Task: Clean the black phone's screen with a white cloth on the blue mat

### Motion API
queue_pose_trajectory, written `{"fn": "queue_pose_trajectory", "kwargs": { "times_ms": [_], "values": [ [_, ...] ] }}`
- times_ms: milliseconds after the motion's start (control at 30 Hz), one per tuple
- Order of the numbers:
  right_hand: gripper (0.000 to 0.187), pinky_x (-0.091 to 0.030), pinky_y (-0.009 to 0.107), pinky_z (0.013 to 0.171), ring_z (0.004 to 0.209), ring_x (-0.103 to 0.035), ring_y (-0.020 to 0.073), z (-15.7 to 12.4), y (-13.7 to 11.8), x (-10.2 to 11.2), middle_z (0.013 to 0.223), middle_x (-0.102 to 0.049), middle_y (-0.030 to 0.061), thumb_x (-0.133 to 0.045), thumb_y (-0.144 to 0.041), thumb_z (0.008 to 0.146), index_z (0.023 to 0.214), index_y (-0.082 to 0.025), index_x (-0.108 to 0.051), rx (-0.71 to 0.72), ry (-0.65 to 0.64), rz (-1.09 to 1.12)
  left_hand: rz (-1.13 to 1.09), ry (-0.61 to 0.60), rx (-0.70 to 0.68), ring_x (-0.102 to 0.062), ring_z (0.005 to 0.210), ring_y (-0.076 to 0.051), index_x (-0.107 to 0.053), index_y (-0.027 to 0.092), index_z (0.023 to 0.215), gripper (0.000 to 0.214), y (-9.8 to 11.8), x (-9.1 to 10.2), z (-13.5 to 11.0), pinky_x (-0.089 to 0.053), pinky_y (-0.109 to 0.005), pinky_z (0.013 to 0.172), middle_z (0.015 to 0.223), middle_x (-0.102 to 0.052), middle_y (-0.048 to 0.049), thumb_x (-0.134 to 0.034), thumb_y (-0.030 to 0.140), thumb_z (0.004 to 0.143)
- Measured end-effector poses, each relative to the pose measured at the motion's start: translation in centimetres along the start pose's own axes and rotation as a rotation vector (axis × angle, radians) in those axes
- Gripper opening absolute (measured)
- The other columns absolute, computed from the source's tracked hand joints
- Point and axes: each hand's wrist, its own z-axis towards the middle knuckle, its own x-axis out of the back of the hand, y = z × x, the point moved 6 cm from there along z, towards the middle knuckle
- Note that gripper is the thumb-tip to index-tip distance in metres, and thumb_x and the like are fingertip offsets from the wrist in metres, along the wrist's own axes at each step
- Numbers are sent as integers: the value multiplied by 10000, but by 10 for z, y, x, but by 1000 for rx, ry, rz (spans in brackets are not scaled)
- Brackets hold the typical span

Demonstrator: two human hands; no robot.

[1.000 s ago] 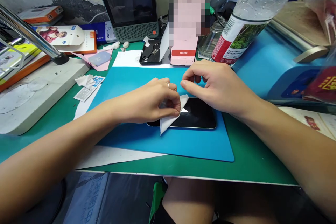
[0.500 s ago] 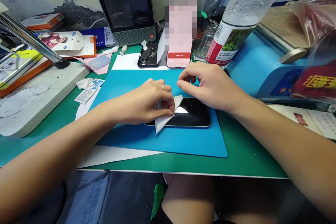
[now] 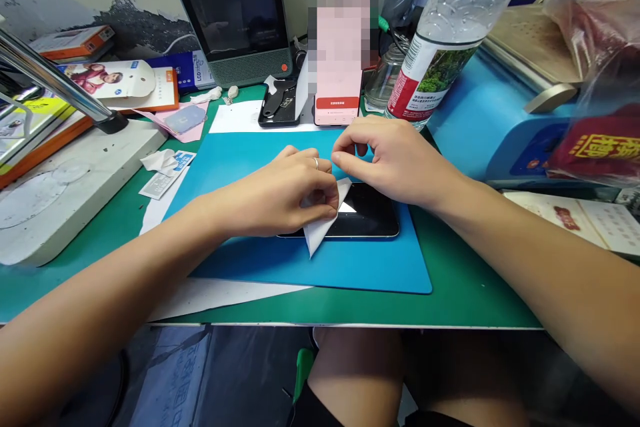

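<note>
My left hand (image 3: pixel 295 190), with a ring on one finger, is closed on a white wipe (image 3: pixel 316 236). It presses the wipe against the black screen of a smartphone (image 3: pixel 373 210). The phone lies flat on a blue mat (image 3: pixel 370 267), its left part covered by my hand and the wipe. My right hand (image 3: pixel 383 157) hovers at the phone's far edge. Its fingers are curled, with the thumb and index fingertips close together and nothing visible between them.
Behind the mat stand a smart display (image 3: pixel 233 20), a lit phone (image 3: pixel 339 60) and a tilted plastic bottle (image 3: pixel 440 60). A blue machine (image 3: pixel 460 127) is at right. On the left are a white lamp base (image 3: pixel 100 180), boxes (image 3: pixel 115 77) and a torn packet (image 3: pixel 167 177).
My left hand has slid the wipe slightly right along the phone screen. My right hand keeps nearly the same curled pose. The whole view has shifted a little.
</note>
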Motion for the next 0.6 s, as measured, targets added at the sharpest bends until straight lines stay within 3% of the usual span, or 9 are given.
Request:
{"fn": "queue_pose_trajectory", "kwargs": {
  "times_ms": [367, 600],
  "values": [
    [134, -428, 346, 723, 775, -615, 203, 1, 2, -1, 820, -711, 44, -608, -208, 902, 823, -183, -713, 22, -3, -22, 13, 4, -25, -565, 923, -205, -695, 196, 877, 145, 2, 2, -1, -297, -376, 847, 902, -690, -4, -612, 223, 992],
    [131, -436, 358, 735, 780, -619, 208, 0, 2, 1, 828, -720, 50, -621, -212, 902, 819, -188, -720, -1, 12, -14, 33, 65, 61, -566, 926, -208, -703, 206, 883, 117, -24, 12, -5, -305, -384, 882, 877, -670, 0, -622, 232, 963]
  ]
}}
